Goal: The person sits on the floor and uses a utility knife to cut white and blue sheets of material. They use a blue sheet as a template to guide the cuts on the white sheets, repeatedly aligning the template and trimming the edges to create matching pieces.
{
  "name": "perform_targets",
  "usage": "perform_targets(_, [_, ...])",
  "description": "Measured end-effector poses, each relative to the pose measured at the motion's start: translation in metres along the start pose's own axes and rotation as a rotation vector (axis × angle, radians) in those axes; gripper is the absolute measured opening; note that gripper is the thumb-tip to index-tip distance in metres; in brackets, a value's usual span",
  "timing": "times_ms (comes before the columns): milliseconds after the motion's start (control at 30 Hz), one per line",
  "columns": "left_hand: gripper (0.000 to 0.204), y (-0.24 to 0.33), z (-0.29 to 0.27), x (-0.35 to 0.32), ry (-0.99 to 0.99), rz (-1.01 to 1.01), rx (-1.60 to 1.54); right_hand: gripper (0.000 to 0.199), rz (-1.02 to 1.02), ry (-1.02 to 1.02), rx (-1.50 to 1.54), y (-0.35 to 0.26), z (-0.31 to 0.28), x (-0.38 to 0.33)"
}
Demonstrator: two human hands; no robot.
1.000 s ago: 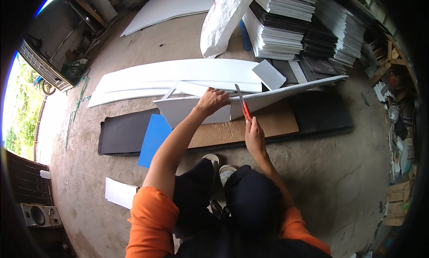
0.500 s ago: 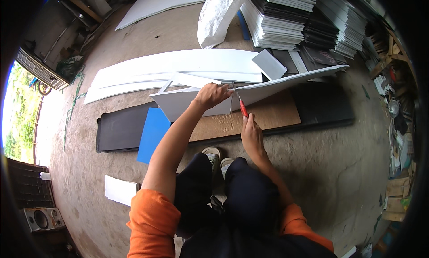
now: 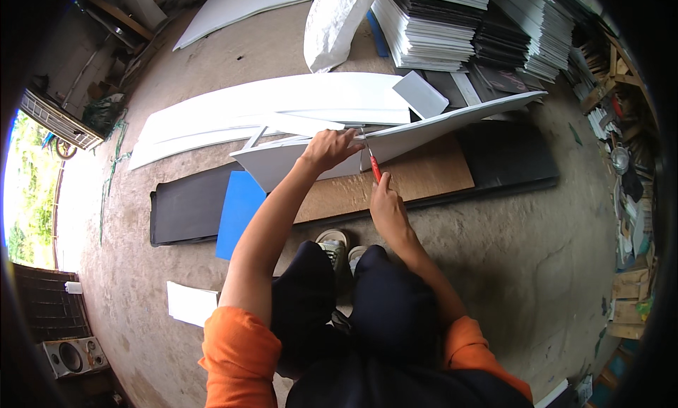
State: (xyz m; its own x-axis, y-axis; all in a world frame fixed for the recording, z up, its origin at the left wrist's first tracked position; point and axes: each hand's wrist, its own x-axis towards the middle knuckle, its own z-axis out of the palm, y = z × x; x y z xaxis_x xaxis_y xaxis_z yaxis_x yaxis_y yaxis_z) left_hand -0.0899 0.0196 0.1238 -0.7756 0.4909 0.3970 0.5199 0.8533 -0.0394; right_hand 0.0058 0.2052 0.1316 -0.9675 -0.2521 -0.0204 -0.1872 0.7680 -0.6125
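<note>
A long white foam-like board stands tilted on its long edge in front of me. Over its upper edge, near the middle, my left hand is closed, gripping it. My right hand is wrapped round a utility knife with a red handle. The knife's blade end points up at the board's edge, just right of my left fingers. A thin line runs down the board's face by the blade. Beneath lie a brown board and a black sheet. A blue panel leans at the left.
Long white panels lie beyond the board, with a small grey-white piece on their right end. Tall stacks of white and black sheets and a white sack stand at the back. White sheets lie by my left arm.
My right hand and the knife have shifted slightly left, closer to my left hand. The fingers of my left hand have moved a little on the board's edge. The whole view has shifted slightly.
</note>
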Motion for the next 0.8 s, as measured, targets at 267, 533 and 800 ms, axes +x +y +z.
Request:
perform_targets(267, [0.026, 0.008, -0.007, 0.005, -0.165, -0.083, -0.133, 0.039, 0.077, -0.115, -0.044, -0.004, -0.012, 0.017])
perform_targets(533, [0.034, 0.012, -0.007, 0.003, -0.132, -0.104, -0.033, 0.038, 0.035, -0.116, -0.032, -0.011, -0.027, 0.032])
perform_targets(800, [0.035, 0.014, -0.012, 0.004, -0.233, -0.141, -0.037, 0.031, 0.146, -0.198, -0.073, -0.020, -0.033, 0.025])
